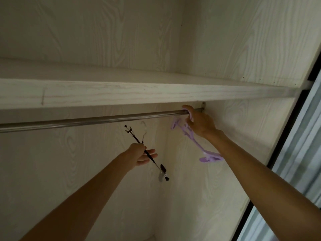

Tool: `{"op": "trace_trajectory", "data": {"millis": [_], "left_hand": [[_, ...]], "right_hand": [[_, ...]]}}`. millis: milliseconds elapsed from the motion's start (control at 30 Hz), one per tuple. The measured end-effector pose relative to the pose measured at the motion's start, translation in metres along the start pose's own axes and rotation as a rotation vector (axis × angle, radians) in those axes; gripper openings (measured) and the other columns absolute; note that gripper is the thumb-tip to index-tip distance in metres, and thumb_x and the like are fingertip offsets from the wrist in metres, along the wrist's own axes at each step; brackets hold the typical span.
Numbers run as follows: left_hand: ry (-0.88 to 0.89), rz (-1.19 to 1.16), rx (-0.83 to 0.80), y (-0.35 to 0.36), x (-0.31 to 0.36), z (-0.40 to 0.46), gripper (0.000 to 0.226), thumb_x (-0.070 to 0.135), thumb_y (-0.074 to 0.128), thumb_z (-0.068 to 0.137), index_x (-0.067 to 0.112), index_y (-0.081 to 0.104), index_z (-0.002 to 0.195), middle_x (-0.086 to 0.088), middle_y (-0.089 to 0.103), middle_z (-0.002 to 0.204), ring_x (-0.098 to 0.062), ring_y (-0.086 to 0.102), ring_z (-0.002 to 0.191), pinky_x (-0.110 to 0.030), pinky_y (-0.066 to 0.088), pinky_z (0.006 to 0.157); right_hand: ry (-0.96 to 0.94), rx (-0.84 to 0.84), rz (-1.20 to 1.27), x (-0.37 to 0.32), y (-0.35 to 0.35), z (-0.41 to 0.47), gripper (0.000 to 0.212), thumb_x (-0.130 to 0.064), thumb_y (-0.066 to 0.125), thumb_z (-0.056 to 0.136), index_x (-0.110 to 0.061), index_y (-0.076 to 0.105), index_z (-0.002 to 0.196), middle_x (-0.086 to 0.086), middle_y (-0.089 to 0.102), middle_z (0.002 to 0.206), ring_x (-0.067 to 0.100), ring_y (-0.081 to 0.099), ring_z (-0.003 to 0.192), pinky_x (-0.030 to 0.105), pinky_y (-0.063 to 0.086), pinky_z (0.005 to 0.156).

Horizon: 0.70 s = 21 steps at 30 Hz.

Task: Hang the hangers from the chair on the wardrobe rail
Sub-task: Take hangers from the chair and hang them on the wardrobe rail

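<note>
A metal wardrobe rail [86, 121] runs across the view under a white shelf. My right hand [199, 122] is up at the rail's right end, gripping the top of a purple plastic hanger [196, 141] whose hook sits at the rail; its body slants down to the right. My left hand [140, 154] is below the rail and holds a dark clip hanger [151, 157] by its bar. That hanger's silver hook [143, 131] points up, just short of the rail, and its clips show at both ends.
The white shelf [139, 93] lies close above the rail, leaving a narrow gap. The wardrobe's side wall [243, 145] and the rail bracket [202, 106] stand just right of my right hand. A sliding door frame [295, 119] runs along the right edge.
</note>
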<state>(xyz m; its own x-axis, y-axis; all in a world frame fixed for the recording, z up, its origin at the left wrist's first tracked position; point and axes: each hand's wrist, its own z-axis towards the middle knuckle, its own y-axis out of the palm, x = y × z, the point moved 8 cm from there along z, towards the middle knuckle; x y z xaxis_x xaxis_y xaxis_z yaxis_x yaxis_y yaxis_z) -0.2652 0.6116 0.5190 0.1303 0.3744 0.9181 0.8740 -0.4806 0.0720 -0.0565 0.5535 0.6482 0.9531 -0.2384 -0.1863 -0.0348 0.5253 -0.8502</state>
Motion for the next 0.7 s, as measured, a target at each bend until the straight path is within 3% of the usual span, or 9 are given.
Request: {"op": "trace_trajectory", "data": {"millis": [100, 200, 367, 467, 600, 700], "left_hand": [[0.024, 0.038, -0.016, 0.001, 0.005, 0.001, 0.015, 0.007, 0.031, 0.100, 0.005, 0.045, 0.106, -0.004, 0.067, 0.080, -0.012, 0.067, 0.057, -0.024, 0.049, 0.060], [0.039, 0.073, -0.040, 0.005, 0.008, 0.003, 0.019, 0.008, 0.030, 0.101, 0.004, 0.045, 0.113, -0.004, 0.066, 0.081, -0.013, 0.066, 0.062, -0.024, 0.049, 0.063], [0.008, 0.052, -0.099, 0.018, 0.005, 0.006, 0.016, 0.004, 0.030, 0.100, 0.002, 0.044, 0.107, -0.009, 0.064, 0.084, -0.020, 0.064, 0.073, -0.031, 0.051, 0.073], [-0.007, 0.005, -0.125, 0.027, 0.004, 0.004, 0.015, 0.003, 0.030, 0.099, 0.003, 0.045, 0.100, -0.010, 0.064, 0.086, -0.021, 0.064, 0.074, -0.032, 0.052, 0.072], [-0.003, -0.023, -0.143, 0.032, 0.006, -0.001, 0.017, 0.002, 0.030, 0.100, 0.004, 0.045, 0.091, -0.011, 0.064, 0.086, -0.022, 0.064, 0.074, -0.031, 0.051, 0.069], [0.004, -0.010, -0.166, 0.035, 0.009, -0.009, 0.015, 0.004, 0.030, 0.100, 0.003, 0.044, 0.104, -0.014, 0.067, 0.099, -0.023, 0.065, 0.078, -0.031, 0.052, 0.071]], "right_hand": [[-0.023, 0.046, -0.060, 0.011, -0.006, 0.002, 0.051, -0.024, 0.054, 0.093, -0.024, 0.036, 0.141, 0.011, 0.062, 0.120, 0.029, 0.062, 0.100, 0.038, 0.051, 0.086], [-0.039, 0.026, -0.267, 0.019, -0.012, 0.004, 0.055, -0.030, 0.053, 0.093, -0.026, 0.032, 0.143, 0.010, 0.066, 0.113, 0.029, 0.064, 0.095, 0.035, 0.050, 0.079], [0.040, -0.056, -0.495, 0.030, -0.018, 0.009, 0.056, -0.031, 0.045, 0.097, -0.026, 0.023, 0.147, 0.013, 0.065, 0.111, 0.030, 0.063, 0.099, 0.036, 0.047, 0.081], [0.079, -0.053, -0.539, 0.030, -0.016, 0.011, 0.054, -0.025, 0.043, 0.099, -0.021, 0.020, 0.148, 0.014, 0.063, 0.115, 0.029, 0.061, 0.103, 0.036, 0.047, 0.083], [0.117, -0.059, -0.538, 0.028, -0.019, 0.008, 0.060, -0.031, 0.045, 0.097, -0.018, 0.017, 0.149, 0.016, 0.061, 0.117, 0.031, 0.061, 0.103, 0.037, 0.047, 0.083], [0.100, 0.045, -0.357, 0.010, -0.031, -0.006, 0.050, -0.036, 0.045, 0.096, -0.014, 0.033, 0.138, 0.017, 0.064, 0.109, 0.034, 0.063, 0.094, 0.039, 0.051, 0.079]]}}
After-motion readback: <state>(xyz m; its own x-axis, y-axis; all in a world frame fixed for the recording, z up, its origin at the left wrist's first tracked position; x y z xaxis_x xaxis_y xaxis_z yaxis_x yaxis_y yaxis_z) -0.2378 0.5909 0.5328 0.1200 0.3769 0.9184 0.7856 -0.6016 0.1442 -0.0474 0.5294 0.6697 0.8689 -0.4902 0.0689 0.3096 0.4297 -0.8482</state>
